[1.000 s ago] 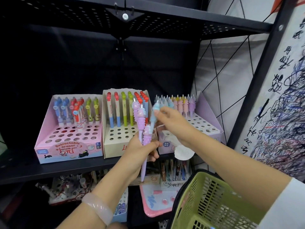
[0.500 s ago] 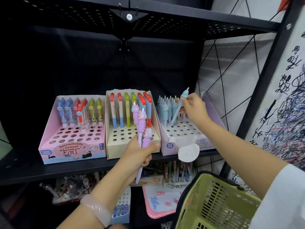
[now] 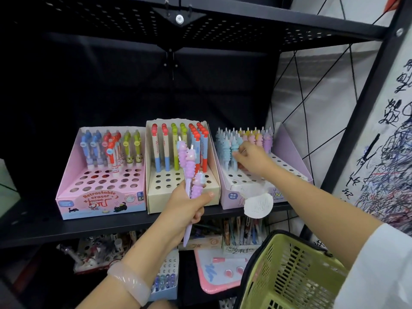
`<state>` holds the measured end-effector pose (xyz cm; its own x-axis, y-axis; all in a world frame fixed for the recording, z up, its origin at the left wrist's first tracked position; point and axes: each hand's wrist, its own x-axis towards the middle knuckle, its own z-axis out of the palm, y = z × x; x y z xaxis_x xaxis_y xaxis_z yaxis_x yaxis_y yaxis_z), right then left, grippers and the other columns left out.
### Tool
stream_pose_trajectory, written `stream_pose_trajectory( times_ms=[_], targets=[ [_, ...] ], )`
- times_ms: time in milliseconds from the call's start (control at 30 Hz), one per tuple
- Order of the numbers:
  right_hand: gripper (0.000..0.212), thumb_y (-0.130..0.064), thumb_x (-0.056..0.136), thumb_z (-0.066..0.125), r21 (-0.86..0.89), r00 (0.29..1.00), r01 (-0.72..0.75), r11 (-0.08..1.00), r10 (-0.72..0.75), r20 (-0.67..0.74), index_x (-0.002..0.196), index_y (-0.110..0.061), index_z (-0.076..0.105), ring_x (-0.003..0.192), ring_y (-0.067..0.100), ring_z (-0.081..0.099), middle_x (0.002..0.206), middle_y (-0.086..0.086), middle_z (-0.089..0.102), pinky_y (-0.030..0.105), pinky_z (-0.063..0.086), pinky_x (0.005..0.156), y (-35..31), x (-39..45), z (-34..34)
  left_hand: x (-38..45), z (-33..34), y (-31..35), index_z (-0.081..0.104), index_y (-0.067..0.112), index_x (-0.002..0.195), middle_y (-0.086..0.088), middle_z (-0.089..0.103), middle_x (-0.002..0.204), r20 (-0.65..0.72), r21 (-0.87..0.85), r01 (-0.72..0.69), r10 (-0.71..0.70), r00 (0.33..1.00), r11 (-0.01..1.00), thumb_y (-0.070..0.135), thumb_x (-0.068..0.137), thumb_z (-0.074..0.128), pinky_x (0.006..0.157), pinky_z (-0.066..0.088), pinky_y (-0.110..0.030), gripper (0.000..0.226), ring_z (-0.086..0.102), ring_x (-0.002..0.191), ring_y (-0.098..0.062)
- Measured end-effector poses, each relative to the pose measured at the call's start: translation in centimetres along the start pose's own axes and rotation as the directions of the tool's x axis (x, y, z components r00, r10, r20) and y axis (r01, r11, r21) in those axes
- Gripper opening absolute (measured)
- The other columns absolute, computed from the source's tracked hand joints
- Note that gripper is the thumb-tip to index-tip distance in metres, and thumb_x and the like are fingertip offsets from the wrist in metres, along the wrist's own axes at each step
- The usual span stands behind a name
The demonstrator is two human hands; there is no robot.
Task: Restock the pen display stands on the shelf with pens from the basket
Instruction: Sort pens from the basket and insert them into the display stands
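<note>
Three pen display stands sit side by side on the black shelf (image 3: pixel 66 228): a pink stand (image 3: pixel 73 175) on the left, a cream stand (image 3: pixel 214 166) in the middle, a lilac stand (image 3: pixel 287 148) on the right. My left hand (image 3: pixel 185 208) grips a bunch of purple pens (image 3: pixel 188 166) upright in front of the cream stand. My right hand (image 3: pixel 252 159) reaches into the lilac stand and pinches a light blue pen (image 3: pixel 234 150) standing among the blue pens there. The green basket (image 3: pixel 289 275) hangs on my right arm at the lower right.
A perforated black shelf (image 3: pixel 223 25) runs overhead. Below the stocked shelf lie more pen boxes (image 3: pixel 243 233) and a pink board (image 3: pixel 220 275). A round white tag (image 3: pixel 258 205) hangs off the lilac stand's front. A scribbled test paper (image 3: pixel 388 152) covers the right wall.
My right hand took a light blue pen from the bunch, carried it right and lowered it into the lilac stand. My left hand kept the purple pens nearly still.
</note>
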<state>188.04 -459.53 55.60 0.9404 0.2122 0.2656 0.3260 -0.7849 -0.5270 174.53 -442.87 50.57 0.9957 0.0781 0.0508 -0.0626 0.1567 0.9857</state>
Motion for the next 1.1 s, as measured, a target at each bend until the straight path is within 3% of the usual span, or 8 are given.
stream_pose_trajectory(
  times_ms=[167, 300, 367, 533, 667, 833, 967, 1100],
  targets=[
    [0.017, -0.026, 0.091, 0.057, 0.179, 0.966, 0.171, 0.969, -0.130, -0.221, 0.101, -0.012, 0.058, 0.088, 0.013, 0.055, 0.086, -0.006, 0.057, 0.028, 0.048, 0.082, -1.9, -2.9, -0.7, 0.0, 0.3, 0.1, 0.044, 0.014, 0.081, 0.008, 0.040, 0.049, 0.011, 0.006, -0.033, 0.033, 0.999, 0.999, 0.004, 0.086, 0.062, 0.034, 0.025, -0.015, 0.021, 0.032, 0.036, -0.006],
    [0.011, -0.028, 0.091, 0.057, 0.455, 0.899, 0.259, 0.852, -0.385, 0.208, 0.083, -0.034, 0.063, 0.078, -0.004, 0.057, 0.078, -0.020, 0.062, 0.011, 0.046, 0.069, -4.0, -7.1, -0.3, 0.2, 1.5, 0.4, 0.052, 0.015, 0.087, 0.009, 0.044, 0.049, 0.036, 0.023, -0.098, 0.097, 0.995, 0.995, 0.006, 0.087, 0.060, 0.034, 0.025, -0.014, 0.013, 0.032, 0.037, -0.005],
    [0.012, -0.021, 0.090, 0.060, 0.531, 0.877, 0.237, 0.813, -0.414, 0.243, 0.081, -0.027, 0.065, 0.075, -0.002, 0.055, 0.076, -0.018, 0.062, 0.011, 0.043, 0.069, -4.0, -7.8, -0.1, 0.5, 2.3, 0.5, 0.056, 0.013, 0.093, 0.005, 0.043, 0.052, 0.027, 0.044, -0.098, 0.096, 0.995, 0.994, 0.002, 0.087, 0.055, 0.034, 0.025, -0.014, 0.012, 0.032, 0.036, -0.005],
    [0.013, -0.021, 0.093, 0.056, 0.693, 0.922, 0.112, 0.712, -0.334, 0.194, 0.086, -0.012, 0.062, 0.075, 0.007, 0.058, 0.078, -0.005, 0.064, 0.021, 0.048, 0.070, -2.1, -7.7, 0.2, 1.1, 3.4, 0.4, 0.054, 0.019, 0.091, 0.008, 0.049, 0.047, 0.070, 0.154, -0.165, 0.156, 0.985, 0.974, 0.015, 0.088, 0.059, 0.035, 0.030, -0.018, 0.007, 0.039, 0.038, -0.009],
    [0.021, -0.024, 0.099, 0.043, 0.851, 0.994, 0.026, 0.524, -0.102, 0.032, 0.086, -0.012, 0.055, 0.070, 0.010, 0.066, 0.073, -0.003, 0.068, 0.022, 0.055, 0.067, 0.0, -6.0, -1.9, 1.2, 4.1, 0.3, 0.041, 0.015, 0.082, 0.006, 0.049, 0.047, 0.160, 0.215, -0.183, 0.150, 0.976, 0.959, 0.034, 0.094, 0.048, 0.034, 0.032, -0.020, 0.023, 0.042, 0.037, -0.015],
    [0.021, -0.025, 0.099, 0.045, 0.709, 0.938, 0.120, 0.695, 0.155, -0.310, 0.083, -0.013, 0.052, 0.071, 0.019, 0.064, 0.081, 0.007, 0.062, 0.030, 0.056, 0.065, 3.8, -1.1, -6.5, 2.1, 5.8, 0.9, 0.040, 0.013, 0.074, 0.007, 0.043, 0.039, 0.129, 0.341, -0.165, 0.128, 0.983, 0.926, 0.044, 0.096, 0.033, 0.035, 0.030, -0.015, 0.039, 0.034, 0.032, -0.005],
    [0.014, -0.022, 0.098, 0.046, 0.260, 0.867, 0.086, 0.962, 0.057, -0.495, 0.103, -0.010, 0.051, 0.078, 0.025, 0.057, 0.084, 0.006, 0.059, 0.036, 0.046, 0.070, 6.7, 2.7, -8.1, 3.2, 7.0, 1.6, 0.035, 0.013, 0.075, 0.003, 0.036, 0.057, 0.080, 0.314, -0.165, 0.147, 0.986, 0.935, 0.042, 0.095, 0.038, 0.038, 0.029, -0.015, 0.036, 0.030, 0.037, -0.005],
    [0.018, -0.022, 0.098, 0.044, 0.074, 0.876, 0.044, 0.996, -0.003, -0.482, 0.109, -0.008, 0.050, 0.069, 0.019, 0.047, 0.075, 0.000, 0.051, 0.028, 0.030, 0.057, 8.3, 4.5, -7.4, 4.0, 7.4, 1.8, 0.038, 0.019, 0.074, 0.008, 0.034, 0.056, 0.082, 0.323, -0.194, 0.177, 0.981, 0.926, 0.040, 0.095, 0.042, 0.041, 0.028, -0.016, 0.030, 0.029, 0.039, -0.004]
  ],
)
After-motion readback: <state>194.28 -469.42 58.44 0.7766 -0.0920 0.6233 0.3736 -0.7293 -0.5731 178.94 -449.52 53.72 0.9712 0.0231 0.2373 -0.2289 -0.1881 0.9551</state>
